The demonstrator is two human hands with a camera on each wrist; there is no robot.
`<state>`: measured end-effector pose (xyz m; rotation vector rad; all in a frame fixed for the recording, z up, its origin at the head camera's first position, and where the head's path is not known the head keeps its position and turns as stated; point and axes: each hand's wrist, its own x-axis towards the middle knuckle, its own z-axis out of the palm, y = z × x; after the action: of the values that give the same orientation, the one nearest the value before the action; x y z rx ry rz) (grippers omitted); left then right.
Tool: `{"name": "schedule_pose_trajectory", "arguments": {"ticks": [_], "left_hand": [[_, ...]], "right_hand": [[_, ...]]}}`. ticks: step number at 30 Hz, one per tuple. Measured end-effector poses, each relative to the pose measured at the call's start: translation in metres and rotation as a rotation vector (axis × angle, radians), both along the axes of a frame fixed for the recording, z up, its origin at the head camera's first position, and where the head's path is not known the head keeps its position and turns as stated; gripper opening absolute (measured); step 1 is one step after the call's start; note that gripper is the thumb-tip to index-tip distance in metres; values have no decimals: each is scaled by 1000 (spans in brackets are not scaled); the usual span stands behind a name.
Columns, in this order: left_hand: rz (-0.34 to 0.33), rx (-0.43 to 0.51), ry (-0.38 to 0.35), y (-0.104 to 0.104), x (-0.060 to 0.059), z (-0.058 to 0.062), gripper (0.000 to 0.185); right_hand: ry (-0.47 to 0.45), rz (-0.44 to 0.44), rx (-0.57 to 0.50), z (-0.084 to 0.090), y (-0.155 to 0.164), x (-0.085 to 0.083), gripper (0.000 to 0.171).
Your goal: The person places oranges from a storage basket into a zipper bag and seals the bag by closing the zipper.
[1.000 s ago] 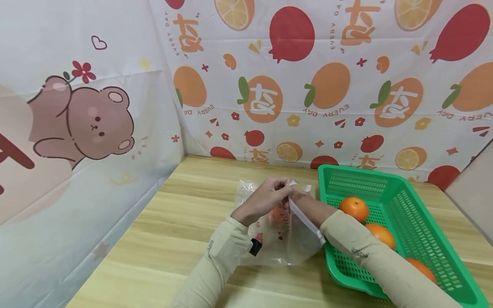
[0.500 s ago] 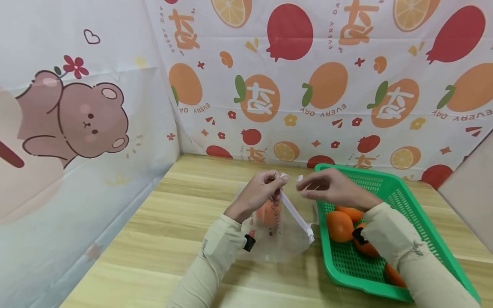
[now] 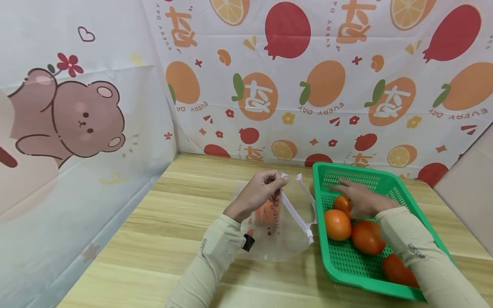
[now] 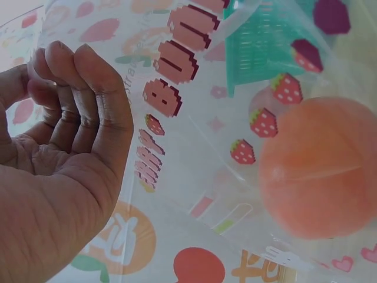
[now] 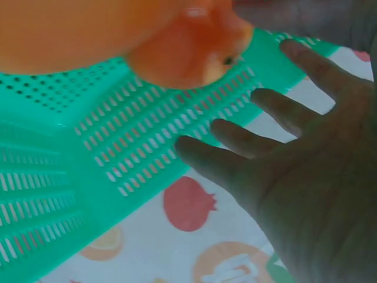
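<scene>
My left hand (image 3: 259, 192) pinches the white zip strip (image 3: 294, 210) at the mouth of a clear printed plastic bag (image 3: 286, 246). The bag mouth gapes toward the right. Inside it lies one round orange fruit (image 4: 318, 171), seen through the film in the left wrist view. My right hand (image 3: 362, 200) reaches over the far part of the green basket (image 3: 326, 261), fingers spread and straight. Close by its thumb is an orange-red fruit (image 5: 188, 53); whether they touch I cannot tell. More such fruits (image 3: 368, 237) lie nearer in the basket, one partly behind the right sleeve.
The basket stands on the wood-grain table (image 3: 154, 256), just right of the bag. A printed cloth with fruit pictures (image 3: 292, 85) hangs behind, and a bear-print cloth (image 3: 88, 119) hangs on the left. A black strap piece (image 3: 248, 242) sits at the left wrist.
My right hand has come out of the bag's mouth and moved right over the basket, fingers spreading. The left hand has kept its pinch on the bag's edge.
</scene>
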<state>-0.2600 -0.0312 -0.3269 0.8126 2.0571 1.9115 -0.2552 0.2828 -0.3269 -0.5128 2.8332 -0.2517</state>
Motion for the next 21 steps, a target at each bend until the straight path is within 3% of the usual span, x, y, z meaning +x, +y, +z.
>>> {"name": "schedule_pose_trajectory", "arguments": {"ticks": [5, 8, 11, 21], "left_hand": [[-2, 9, 5, -4, 1, -1, 34], [-6, 14, 8, -4, 1, -2, 34], [-9, 16, 6, -4, 0, -2, 34], [-19, 21, -1, -1, 1, -2, 33]], "right_hand": [[-135, -79, -7, -9, 4, 3, 84], [-164, -102, -47, -12, 7, 6, 82], [-147, -102, -70, -15, 10, 8, 75], [61, 7, -68, -14, 23, 7, 61]]}}
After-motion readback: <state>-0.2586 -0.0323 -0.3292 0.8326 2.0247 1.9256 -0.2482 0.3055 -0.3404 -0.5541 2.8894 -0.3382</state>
